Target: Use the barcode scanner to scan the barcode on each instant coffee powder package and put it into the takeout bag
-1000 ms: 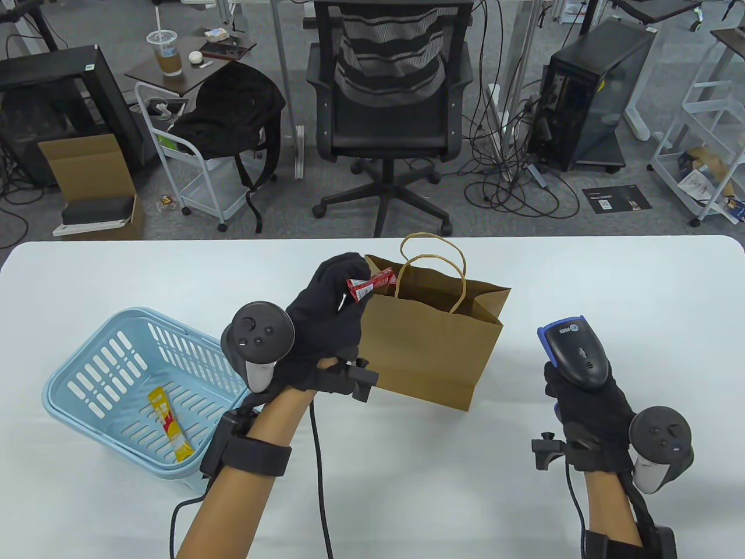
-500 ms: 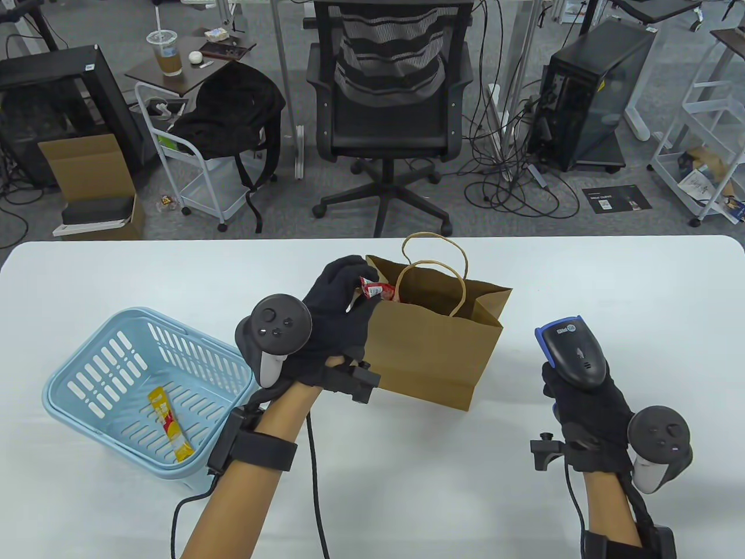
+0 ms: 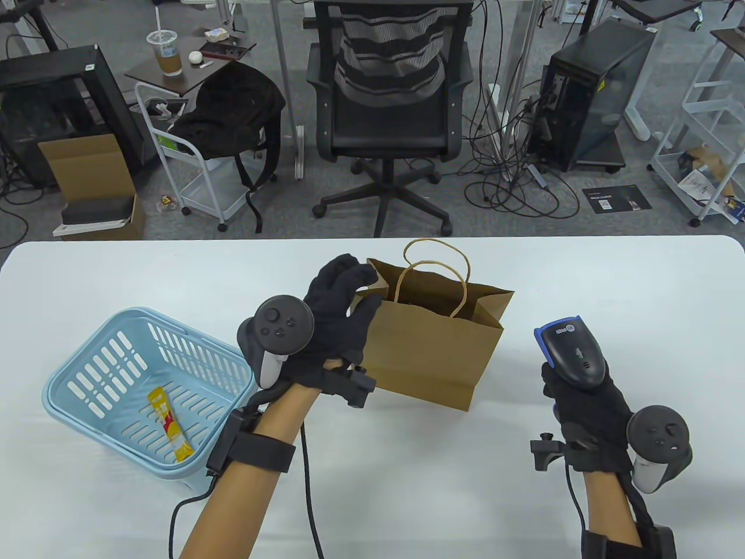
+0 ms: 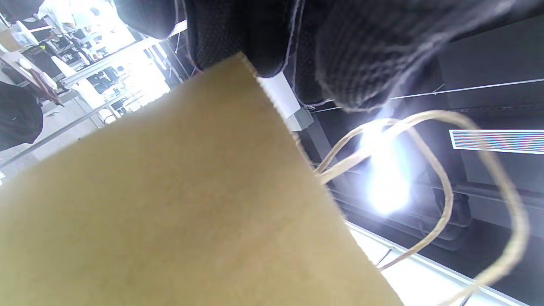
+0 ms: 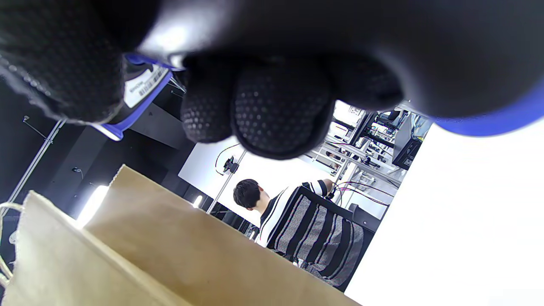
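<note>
A brown paper takeout bag (image 3: 430, 349) stands upright at the table's middle, its mouth open and its twine handles (image 3: 436, 273) up. My left hand (image 3: 361, 285) hovers at the bag's top left corner with its fingers (image 4: 361, 51) loosely spread and nothing in them; the bag's side (image 4: 170, 212) fills the left wrist view. The red packet is out of sight. My right hand (image 3: 559, 390) grips the black and blue barcode scanner (image 3: 573, 352) to the right of the bag, its fingers (image 5: 276, 110) curled round the handle. A yellow coffee packet (image 3: 169, 422) lies in the blue basket (image 3: 49, 390).
The basket sits at the table's left front. The white table (image 3: 611, 279) stretches wide to the right of the bag. An office chair (image 3: 390, 87) stands beyond the far edge. A person (image 5: 246, 195) shows in the right wrist view behind the bag (image 5: 170, 255).
The red packet that my left hand held over the bag's mouth has left the fingers and dropped out of sight into the bag. The right hand and scanner barely moved.
</note>
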Motion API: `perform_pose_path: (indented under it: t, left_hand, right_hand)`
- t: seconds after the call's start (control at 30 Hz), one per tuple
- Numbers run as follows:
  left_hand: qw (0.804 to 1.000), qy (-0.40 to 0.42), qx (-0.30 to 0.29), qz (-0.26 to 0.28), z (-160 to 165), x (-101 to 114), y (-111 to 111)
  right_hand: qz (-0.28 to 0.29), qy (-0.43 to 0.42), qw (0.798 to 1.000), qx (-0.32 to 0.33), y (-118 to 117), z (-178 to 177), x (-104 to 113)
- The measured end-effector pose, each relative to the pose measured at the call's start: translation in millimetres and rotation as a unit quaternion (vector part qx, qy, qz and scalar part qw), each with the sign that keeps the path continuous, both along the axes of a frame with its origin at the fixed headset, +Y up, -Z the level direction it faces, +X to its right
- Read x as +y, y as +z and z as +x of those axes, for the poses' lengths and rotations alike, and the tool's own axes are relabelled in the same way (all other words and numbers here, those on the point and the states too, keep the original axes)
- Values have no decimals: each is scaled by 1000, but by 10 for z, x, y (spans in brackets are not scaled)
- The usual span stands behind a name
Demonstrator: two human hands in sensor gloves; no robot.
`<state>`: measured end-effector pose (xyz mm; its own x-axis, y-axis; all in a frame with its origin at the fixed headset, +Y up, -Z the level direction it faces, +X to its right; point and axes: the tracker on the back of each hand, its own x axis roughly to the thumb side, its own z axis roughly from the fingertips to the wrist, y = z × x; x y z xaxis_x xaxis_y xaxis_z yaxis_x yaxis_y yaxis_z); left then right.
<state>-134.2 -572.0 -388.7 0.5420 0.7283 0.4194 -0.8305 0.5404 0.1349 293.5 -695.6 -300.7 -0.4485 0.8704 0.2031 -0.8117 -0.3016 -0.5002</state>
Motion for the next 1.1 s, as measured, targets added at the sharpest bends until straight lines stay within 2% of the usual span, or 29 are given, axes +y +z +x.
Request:
perform_pose_path:
  t: [0.33, 0.5, 0.67, 0.8, 0.87, 0.97, 1.07, 1.1]
  left_hand:
    - [998, -65, 25, 10, -535, 407, 264]
    - [980, -150, 123, 55, -897, 553, 369]
    - [938, -261, 217, 69, -1229, 575, 360]
    - [912, -285, 284, 74, -1445, 458, 324]
    - [888, -304, 339, 62, -1527, 342, 298]
    - [829, -367, 420, 41, -1611, 98, 229]
    - [779, -420, 465, 35, -1660, -120, 150]
    - [769, -435, 468, 23, -1674, -175, 120]
  right_hand:
    - [-1, 2, 1000, 0, -2, -3, -1]
    - [-1, 6, 1000, 1, -6, -8, -4]
    - [-2, 11, 1000, 2, -6, -14, -6]
    - [-4, 13, 1000, 2, -8, -19, -12]
    - [-5, 13, 1000, 2, -9, -22, -15]
    - [-6, 14, 1000, 3, -10, -27, -17]
    - [-8, 16, 1000, 3, -11, -35, -21]
    - [-8, 17, 1000, 4, -12, -37, -22]
